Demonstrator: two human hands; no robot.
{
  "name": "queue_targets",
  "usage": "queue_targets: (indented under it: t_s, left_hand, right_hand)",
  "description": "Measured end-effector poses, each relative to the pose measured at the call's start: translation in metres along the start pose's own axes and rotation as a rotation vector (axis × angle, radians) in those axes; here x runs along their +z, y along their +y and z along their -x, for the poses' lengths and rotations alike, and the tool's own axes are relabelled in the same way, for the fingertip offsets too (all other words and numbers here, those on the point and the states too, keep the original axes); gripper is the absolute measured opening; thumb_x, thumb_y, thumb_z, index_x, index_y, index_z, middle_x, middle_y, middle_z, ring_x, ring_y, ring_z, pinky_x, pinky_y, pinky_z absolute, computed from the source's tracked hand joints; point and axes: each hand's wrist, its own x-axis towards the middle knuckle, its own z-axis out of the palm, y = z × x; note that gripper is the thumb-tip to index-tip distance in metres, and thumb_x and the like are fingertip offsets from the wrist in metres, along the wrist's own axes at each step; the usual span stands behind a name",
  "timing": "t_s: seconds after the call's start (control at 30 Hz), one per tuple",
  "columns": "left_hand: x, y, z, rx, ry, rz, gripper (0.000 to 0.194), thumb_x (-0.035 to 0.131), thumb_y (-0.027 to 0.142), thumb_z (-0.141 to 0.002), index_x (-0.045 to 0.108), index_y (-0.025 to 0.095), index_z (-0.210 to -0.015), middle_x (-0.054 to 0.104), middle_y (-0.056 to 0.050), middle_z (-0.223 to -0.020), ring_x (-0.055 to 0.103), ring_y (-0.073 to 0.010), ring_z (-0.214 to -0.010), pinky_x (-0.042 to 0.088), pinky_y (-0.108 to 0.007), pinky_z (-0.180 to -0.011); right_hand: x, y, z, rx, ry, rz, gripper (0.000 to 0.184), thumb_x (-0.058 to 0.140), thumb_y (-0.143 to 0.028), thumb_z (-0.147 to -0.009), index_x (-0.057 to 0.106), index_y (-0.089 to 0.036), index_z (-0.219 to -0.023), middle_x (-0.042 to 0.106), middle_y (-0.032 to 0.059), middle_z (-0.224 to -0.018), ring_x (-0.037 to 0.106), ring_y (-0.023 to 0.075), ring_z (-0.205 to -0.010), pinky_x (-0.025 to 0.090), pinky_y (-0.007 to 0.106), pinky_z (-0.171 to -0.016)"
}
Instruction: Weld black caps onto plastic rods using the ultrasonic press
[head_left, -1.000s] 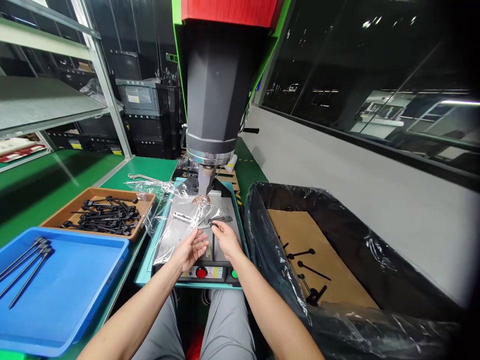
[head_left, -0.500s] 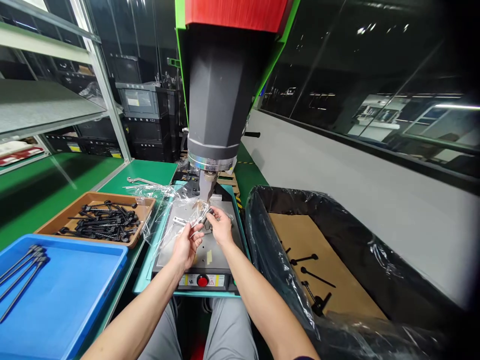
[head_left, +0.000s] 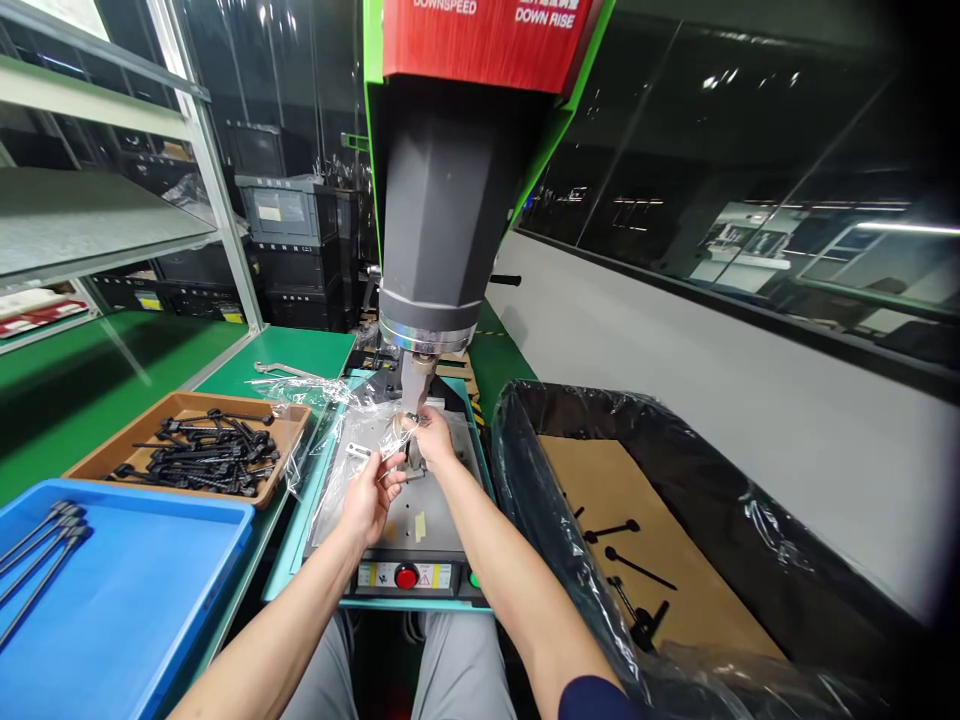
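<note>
Over the machine's metal bed plate (head_left: 442,515), my left hand (head_left: 369,500) has its thumb and fingers curled at the edge of crumpled clear plastic film (head_left: 394,437). My right hand (head_left: 435,442) is closed just under the metal tool tip (head_left: 415,383) of the press head (head_left: 435,210). What its fingers pinch is hidden behind them; a small dark piece shows at the fingertips. Between the hands, a small metal fixture (head_left: 414,472) stands on the plate. A light slotted metal bar (head_left: 358,451) lies left of the film.
At left are a brown tray (head_left: 90,470) of black rod-shaped parts and a blue tray (head_left: 172,570) with several more. A wrench (head_left: 281,369) lies behind. A lined bin (head_left: 570,560) with black parts stands right. Red (head_left: 406,576) and green (head_left: 474,579) buttons are at the machine front.
My right hand has moved slightly up and left, closer beneath the tool tip, and its fingers have closed in. My left hand stays nearly still. The view has tilted up a little.
</note>
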Motion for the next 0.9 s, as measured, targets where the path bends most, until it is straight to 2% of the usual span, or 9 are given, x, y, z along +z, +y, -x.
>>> queue_targets:
  t_s: [0.1, 0.2, 0.4, 0.57, 0.7, 0.8, 0.9]
  left_hand:
    - [-0.002, 0.001, -0.001, -0.007, 0.007, -0.004, 0.014, 0.052, 0.029, -0.091, 0.055, 0.015, -0.092, 0.07, -0.011, -0.097, 0.065, -0.0109, -0.059, 0.05, -0.018, -0.049]
    - [-0.003, 0.001, 0.0, -0.017, 0.012, -0.014, 0.014, 0.051, 0.028, -0.092, 0.056, 0.015, -0.095, 0.07, -0.012, -0.098, 0.065, -0.0104, -0.059, 0.05, -0.018, -0.049]
    - [-0.005, -0.001, -0.003, -0.01, 0.025, -0.031, 0.017, 0.053, 0.029, -0.091, 0.058, 0.015, -0.1, 0.07, -0.011, -0.097, 0.065, -0.0111, -0.061, 0.051, -0.018, -0.05]
    - [-0.008, -0.006, -0.009, 0.008, 0.042, -0.046, 0.018, 0.053, 0.029, -0.091, 0.058, 0.014, -0.1, 0.07, -0.012, -0.098, 0.065, -0.0107, -0.06, 0.05, -0.018, -0.051]
    - [-0.008, -0.01, -0.016, 0.036, 0.037, -0.071, 0.02, 0.052, 0.028, -0.091, 0.056, 0.015, -0.106, 0.07, -0.012, -0.099, 0.065, -0.0106, -0.061, 0.05, -0.018, -0.051]
    - [-0.007, -0.009, -0.021, 0.061, 0.045, -0.088, 0.021, 0.054, 0.029, -0.09, 0.056, 0.015, -0.106, 0.07, -0.012, -0.1, 0.065, -0.0108, -0.061, 0.049, -0.018, -0.05]
    - [-0.005, -0.007, -0.026, 0.081, 0.05, -0.111, 0.026, 0.056, 0.029, -0.089, 0.056, 0.015, -0.111, 0.069, -0.013, -0.103, 0.065, -0.0104, -0.061, 0.048, -0.018, -0.049]
  right_hand:
    - [-0.004, 0.003, -0.002, 0.035, -0.069, -0.05, 0.044, 0.075, -0.039, -0.059, 0.065, -0.02, -0.097, 0.069, 0.0005, -0.084, 0.061, 0.0186, -0.075, 0.048, 0.032, -0.076]
    - [-0.01, 0.004, -0.001, 0.043, -0.108, -0.098, 0.04, 0.071, -0.04, -0.065, 0.068, -0.022, -0.1, 0.071, 0.0009, -0.091, 0.063, 0.0195, -0.085, 0.047, 0.032, -0.083]
    - [-0.007, 0.005, 0.0, 0.058, -0.089, -0.206, 0.035, 0.071, -0.042, -0.064, 0.072, -0.02, -0.092, 0.073, 0.0045, -0.097, 0.063, 0.0239, -0.094, 0.046, 0.037, -0.088]
    - [-0.016, 0.012, 0.014, 0.128, -0.074, -0.364, 0.049, 0.072, -0.029, -0.059, 0.068, -0.023, -0.108, 0.068, 0.0039, -0.115, 0.061, 0.024, -0.105, 0.046, 0.036, -0.091]
    - [-0.035, 0.017, 0.035, 0.19, -0.11, -0.561, 0.052, 0.07, -0.02, -0.056, 0.068, -0.024, -0.107, 0.068, 0.0041, -0.115, 0.058, 0.0248, -0.113, 0.045, 0.035, -0.091]
    - [-0.042, 0.015, 0.04, 0.211, -0.051, -0.569, 0.043, 0.071, -0.033, -0.064, 0.067, -0.025, -0.106, 0.066, 0.005, -0.119, 0.054, 0.0244, -0.118, 0.046, 0.033, -0.087]
    - [-0.042, 0.011, 0.031, 0.277, 0.07, -0.504, 0.04, 0.069, -0.049, -0.068, 0.068, -0.023, -0.099, 0.067, 0.0088, -0.115, 0.058, 0.0259, -0.11, 0.048, 0.032, -0.075]
